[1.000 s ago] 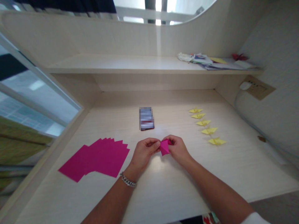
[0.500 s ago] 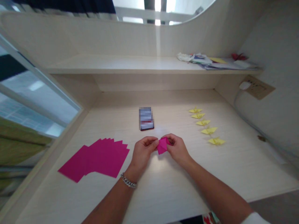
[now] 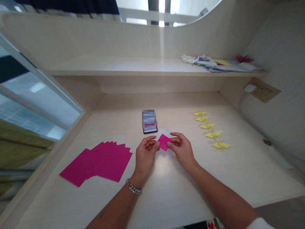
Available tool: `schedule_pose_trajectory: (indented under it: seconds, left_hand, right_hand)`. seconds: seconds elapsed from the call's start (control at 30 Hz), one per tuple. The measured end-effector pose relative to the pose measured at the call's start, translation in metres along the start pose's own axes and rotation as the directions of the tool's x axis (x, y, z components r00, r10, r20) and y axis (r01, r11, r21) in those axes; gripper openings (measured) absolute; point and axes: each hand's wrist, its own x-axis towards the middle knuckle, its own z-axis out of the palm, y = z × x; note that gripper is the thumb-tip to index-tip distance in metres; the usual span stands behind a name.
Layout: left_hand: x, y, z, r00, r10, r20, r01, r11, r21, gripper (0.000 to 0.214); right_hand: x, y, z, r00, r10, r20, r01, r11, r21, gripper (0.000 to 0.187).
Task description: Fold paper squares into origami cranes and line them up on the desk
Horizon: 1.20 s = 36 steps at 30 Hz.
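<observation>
Between my hands is a small piece of folded pink origami paper (image 3: 164,142), now a flat diamond shape. My left hand (image 3: 146,156) pinches its left corner between thumb and fingers. On the opposite side, my right hand (image 3: 183,149) grips the right corner, its thumb lying on the front face and its index finger raised. Left of my hands, a fanned stack of square pink paper (image 3: 108,160) lies on the desk. Several folded yellow paper cranes (image 3: 213,134) stand in a slanting row to the right.
Beyond my hands a phone (image 3: 150,128) lies on the desk (image 3: 176,194), its screen blurred. A shelf (image 3: 114,66) above the back holds loose papers (image 3: 224,65). At the right wall, a cable (image 3: 250,122) runs from a plug in a socket plate (image 3: 264,90).
The pink paper has gone from a tilted, partly opened fold to a flat diamond facing me. My hands have moved slightly apart and upward, and the right index finger has lifted.
</observation>
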Motion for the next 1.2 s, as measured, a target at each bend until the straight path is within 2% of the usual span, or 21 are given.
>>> schedule_pose_trajectory:
  seconds: [0.1,0.2,0.3,0.4,0.53,0.67,0.93,1.2]
  left_hand:
    - [-0.0019,0.0009,0.0005,0.981,-0.064,0.181,0.064,0.998,0.005,0.040]
    - [-0.0028,0.0024,0.0008,0.961,-0.089,0.261,0.084,0.996,0.030,0.029]
    - [-0.0027,0.0027,0.0006,0.963,-0.104,0.248,0.100,0.995,0.027,0.023]
    - [-0.0022,0.0006,-0.0001,0.964,-0.113,0.240,0.110,0.994,0.026,0.022]
    - [-0.0022,-0.0030,-0.0006,0.961,-0.117,0.249,0.109,0.993,0.047,0.022]
    - [-0.0028,-0.0021,0.0000,0.961,-0.138,0.241,0.127,0.990,0.063,0.023]
    - [-0.0039,0.0021,0.0021,0.972,-0.141,0.188,0.134,0.990,0.049,0.032]
    - [-0.0041,0.0003,0.0005,0.965,-0.179,0.190,0.168,0.983,0.069,0.039]
  right_hand:
    - [0.0022,-0.0021,-0.0048,0.999,-0.037,-0.027,0.035,0.998,-0.056,0.048]
    - [0.0016,-0.0036,-0.0064,0.999,-0.025,0.032,0.028,0.997,-0.079,0.043]
    - [0.0000,-0.0032,-0.0055,0.997,-0.011,0.072,0.018,0.995,-0.096,0.033]
    - [-0.0009,-0.0023,-0.0045,0.999,-0.031,0.041,0.036,0.988,-0.148,0.027]
    - [-0.0014,-0.0018,-0.0039,0.997,-0.075,-0.002,0.073,0.972,-0.221,0.028]
    - [-0.0017,-0.0010,-0.0030,0.994,-0.108,0.013,0.108,0.966,-0.235,0.029]
    - [0.0001,0.0021,-0.0033,0.996,-0.087,0.030,0.091,0.981,-0.172,0.034]
    - [-0.0003,0.0005,-0.0021,0.997,-0.076,0.006,0.076,0.972,-0.221,0.027]
